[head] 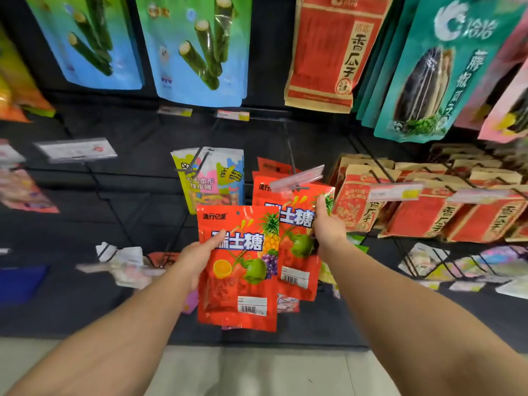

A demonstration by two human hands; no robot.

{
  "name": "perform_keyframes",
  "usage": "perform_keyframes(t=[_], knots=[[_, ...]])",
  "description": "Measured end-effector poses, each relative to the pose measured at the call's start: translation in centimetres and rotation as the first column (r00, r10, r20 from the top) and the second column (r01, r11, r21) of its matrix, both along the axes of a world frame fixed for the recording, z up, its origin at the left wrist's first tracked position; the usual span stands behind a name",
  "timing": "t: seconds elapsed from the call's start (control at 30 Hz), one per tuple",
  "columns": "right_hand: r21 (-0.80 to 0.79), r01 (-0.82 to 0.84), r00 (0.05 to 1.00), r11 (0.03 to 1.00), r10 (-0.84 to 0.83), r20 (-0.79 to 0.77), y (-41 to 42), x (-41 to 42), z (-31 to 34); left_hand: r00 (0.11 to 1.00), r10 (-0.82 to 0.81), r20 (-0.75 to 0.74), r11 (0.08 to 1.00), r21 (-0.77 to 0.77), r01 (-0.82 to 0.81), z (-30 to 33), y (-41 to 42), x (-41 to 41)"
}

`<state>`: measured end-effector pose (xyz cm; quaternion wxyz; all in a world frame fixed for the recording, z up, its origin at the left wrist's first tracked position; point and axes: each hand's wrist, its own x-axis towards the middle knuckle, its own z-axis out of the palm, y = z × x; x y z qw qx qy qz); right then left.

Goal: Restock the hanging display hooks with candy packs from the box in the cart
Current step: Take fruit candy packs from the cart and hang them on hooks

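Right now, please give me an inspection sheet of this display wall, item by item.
Surface: black display wall with wire hooks.
Job's things: red candy pack held free in front; second red candy pack at the hook, others behind it.
Clutter: caterpillar gummy pack; blurred white packs at lower left.
Grippers: left hand grips the front pack; right hand pinches the second pack's edge.
Cables: nothing seen.
Surroundings: sunflower seed bags at right; seaweed roll bags above; pale floor.
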<state>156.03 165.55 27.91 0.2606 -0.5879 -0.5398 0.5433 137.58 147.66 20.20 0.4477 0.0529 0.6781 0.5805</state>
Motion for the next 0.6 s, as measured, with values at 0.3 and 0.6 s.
perform_keyframes(t=[0.3, 0.6], knots=[[-0.059, 0.073, 0.994, 0.996, -0.078, -0.083, 1.2, 1.1, 0.1, 0.996, -0.027, -0.083, 1.0, 0.009, 0.028, 0.7, 2.1, 2.0], [-0.068, -0.232, 0.953, 0.97, 0.213, -0.214, 0.3, 1.5, -1.6, 0.987, 0.021, -0.159, 0.995, 0.101, -0.005, 3.6, 6.9, 5.6]])
